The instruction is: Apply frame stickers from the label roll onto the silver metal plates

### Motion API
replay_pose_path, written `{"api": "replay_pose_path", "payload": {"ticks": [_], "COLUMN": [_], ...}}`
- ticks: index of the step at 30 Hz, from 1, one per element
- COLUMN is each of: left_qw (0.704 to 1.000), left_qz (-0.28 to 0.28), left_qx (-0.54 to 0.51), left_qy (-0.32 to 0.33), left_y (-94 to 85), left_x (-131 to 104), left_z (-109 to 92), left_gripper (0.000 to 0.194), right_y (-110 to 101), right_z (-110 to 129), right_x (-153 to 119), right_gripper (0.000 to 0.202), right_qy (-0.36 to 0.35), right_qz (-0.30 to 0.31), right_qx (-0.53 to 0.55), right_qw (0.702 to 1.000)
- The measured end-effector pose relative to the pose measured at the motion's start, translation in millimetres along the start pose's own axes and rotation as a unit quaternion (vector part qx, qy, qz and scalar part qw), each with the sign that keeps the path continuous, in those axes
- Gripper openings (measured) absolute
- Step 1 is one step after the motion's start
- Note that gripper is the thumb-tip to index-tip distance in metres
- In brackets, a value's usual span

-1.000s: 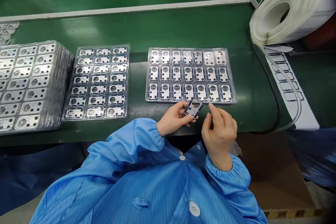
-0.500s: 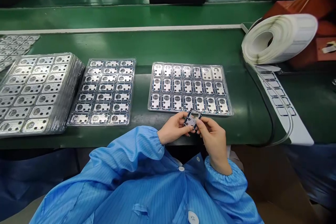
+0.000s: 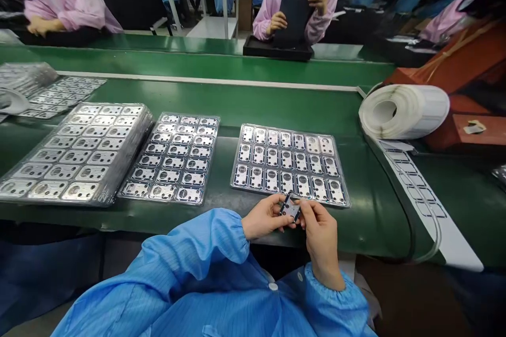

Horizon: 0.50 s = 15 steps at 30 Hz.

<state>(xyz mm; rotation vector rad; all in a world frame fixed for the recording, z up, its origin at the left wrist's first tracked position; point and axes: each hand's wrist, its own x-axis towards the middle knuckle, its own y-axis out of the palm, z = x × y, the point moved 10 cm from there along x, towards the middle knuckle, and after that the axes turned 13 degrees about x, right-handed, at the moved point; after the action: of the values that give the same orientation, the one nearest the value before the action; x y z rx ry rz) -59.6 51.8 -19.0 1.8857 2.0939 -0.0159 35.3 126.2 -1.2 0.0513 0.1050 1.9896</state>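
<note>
A small silver plate with dark edging (image 3: pixel 291 208) is held tilted between my two hands, just over the near edge of the bench. My left hand (image 3: pixel 264 217) grips its left side between thumb and fingers. At its right side, my right hand (image 3: pixel 322 231) has thumb and fingertips pinched together on the edge. Right behind my hands lies a clear tray (image 3: pixel 256 188) filled with rows of similar plates. Left of it sits another filled tray (image 3: pixel 201 197), beside a tall stack of such trays (image 3: pixel 128 168).
A roll of white label strip (image 3: pixel 415 110) stands at the right, its strip (image 3: pixel 454 245) running toward the bench's near edge beside looping cables. An orange-red machine (image 3: pixel 470 137) is behind it. Across the green bench (image 3: pixel 182 95), co-workers in pink sit near black trays (image 3: pixel 276 51).
My view has tilted up, bringing the co-workers across the bench into sight. My right thumb has moved off the plate's face to its right edge. Both hands still hold the plate.
</note>
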Motion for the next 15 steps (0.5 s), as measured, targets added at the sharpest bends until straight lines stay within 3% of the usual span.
{"api": "replay_pose_path", "payload": {"ticks": [3,9,15], "left_qw": [1.0,0.978,0.967], "left_qz": [-0.022,-0.188,-0.236], "left_qx": [0.0,0.064,0.08], "left_qy": [0.013,0.062,0.049], "left_y": [-3.6,-31.1,-40.6], "left_x": [-1,-12,-19], "left_z": [-3,-21,-18], "left_gripper": [0.07,0.053,0.03], "right_y": [0,-7,-10], "right_z": [3,-2,-17], "right_x": [-1,-6,-1], "right_gripper": [0.046,0.055,0.067], "right_qy": [-0.015,-0.009,0.016], "right_qz": [-0.007,0.002,0.029], "right_qx": [-0.036,-0.109,-0.134], "right_qw": [0.999,0.994,0.99]}}
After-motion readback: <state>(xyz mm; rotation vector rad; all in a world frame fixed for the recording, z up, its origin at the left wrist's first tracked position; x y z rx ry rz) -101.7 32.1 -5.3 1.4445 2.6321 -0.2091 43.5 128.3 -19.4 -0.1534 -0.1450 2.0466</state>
